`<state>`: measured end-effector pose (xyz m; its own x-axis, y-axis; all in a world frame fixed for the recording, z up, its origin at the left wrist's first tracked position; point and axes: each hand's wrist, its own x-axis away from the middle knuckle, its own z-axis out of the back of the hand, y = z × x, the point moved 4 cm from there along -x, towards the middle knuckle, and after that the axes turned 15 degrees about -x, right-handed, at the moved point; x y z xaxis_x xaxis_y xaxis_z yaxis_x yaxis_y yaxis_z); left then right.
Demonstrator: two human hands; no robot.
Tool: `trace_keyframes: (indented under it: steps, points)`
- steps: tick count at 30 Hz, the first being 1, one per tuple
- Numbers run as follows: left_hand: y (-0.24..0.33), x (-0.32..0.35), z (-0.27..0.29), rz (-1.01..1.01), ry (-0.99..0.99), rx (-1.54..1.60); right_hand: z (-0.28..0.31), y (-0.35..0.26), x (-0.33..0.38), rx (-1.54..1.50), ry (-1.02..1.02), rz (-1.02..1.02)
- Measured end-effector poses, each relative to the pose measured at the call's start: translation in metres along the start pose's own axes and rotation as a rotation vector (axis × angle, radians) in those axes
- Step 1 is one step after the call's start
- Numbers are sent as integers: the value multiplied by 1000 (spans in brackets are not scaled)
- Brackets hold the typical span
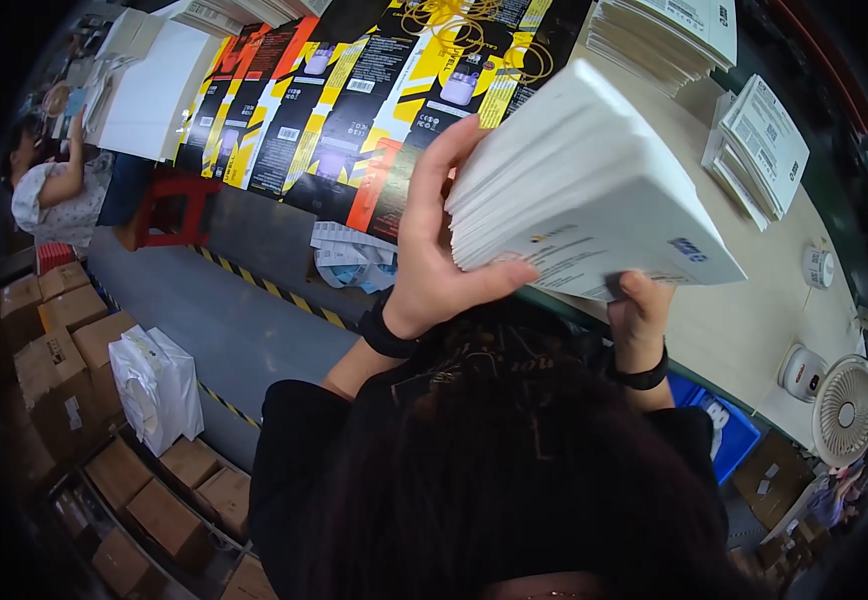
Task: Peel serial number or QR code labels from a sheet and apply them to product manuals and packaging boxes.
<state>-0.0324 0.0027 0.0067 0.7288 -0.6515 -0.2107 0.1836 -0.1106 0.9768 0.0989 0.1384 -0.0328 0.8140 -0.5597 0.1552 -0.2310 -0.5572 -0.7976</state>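
A thick stack of white printed leaflets (594, 190) is held up in front of me, tilted, above the table's near edge. My left hand (439, 235) wraps round its left side, thumb on the printed front and fingers behind. At the lower right corner, my right hand (644, 305) grips the stack with its thumb on the front; its other fingers are mostly hidden. Black bands circle both wrists. Flat printed sheets (354, 110) in yellow, black and orange cover the table to the left of the stack, with yellow rubber bands (454, 25) on them.
More leaflet stacks (762, 150) lie at the right of the beige table (694, 340). A small fan (846, 410) stands near its right end, above a blue bin (729, 440). At left are a person (54, 190), a red stool (179, 205) and cardboard boxes (64, 380).
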Motion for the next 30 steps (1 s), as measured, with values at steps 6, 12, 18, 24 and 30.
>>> trace_keyframes:
  steps: [6, 12, 18, 24, 30]
  points:
    - [9, -15, -18, -58, 71, 17, 9, 16, 11, -160, 37, 190]
    - [37, -28, -10, -464, -47, -510, 26, 10, 13, -123, -17, 230]
    - [18, -21, -13, -445, -52, -869, 22, -83, 15, 219, 142, 821]
    - [16, -18, -8, -486, -57, -897, -60, -60, 12, 1239, -451, 733]
    - [6, -26, 8, -529, -239, -678, -61, -46, 8, 1399, -471, 694]
